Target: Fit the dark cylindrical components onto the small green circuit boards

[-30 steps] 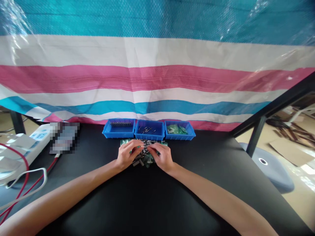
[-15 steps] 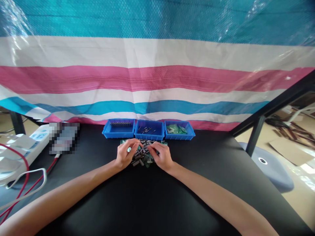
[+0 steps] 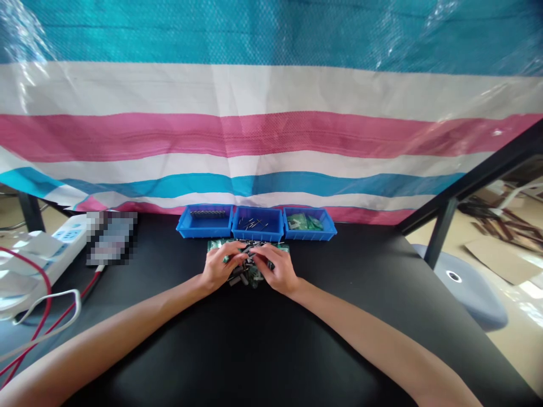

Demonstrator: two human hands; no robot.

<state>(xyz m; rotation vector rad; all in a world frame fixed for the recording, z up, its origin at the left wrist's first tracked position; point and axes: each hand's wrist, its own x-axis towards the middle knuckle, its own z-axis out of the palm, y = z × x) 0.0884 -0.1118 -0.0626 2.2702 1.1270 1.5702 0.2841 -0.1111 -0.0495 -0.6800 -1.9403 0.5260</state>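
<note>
My left hand (image 3: 221, 264) is at the left side of a pile of small parts, fingers curled and thumb drawn toward the fingertips. My right hand (image 3: 276, 265) faces it from the right, its fingers bent over the same pile, and the two sets of fingertips nearly meet. Whatever lies between the fingers is too small and covered to make out. Dark grey cylinders (image 3: 239, 280) and green pieces (image 3: 256, 277) show in the pile below the hands. The hands hide much of the pile's middle.
Three blue bins stand behind the pile: the left bin (image 3: 205, 232) has a row of small cylinders, the middle bin (image 3: 258, 234) thin metal pins, the right bin (image 3: 311, 235) green pieces. A power strip (image 3: 70, 229) with cables lies left. A striped sheet (image 3: 271, 135) hangs behind.
My left hand has shifted slightly right, and its fingertips have come closer to those of my right hand. The right fingers reach a little further left over the pile.
</note>
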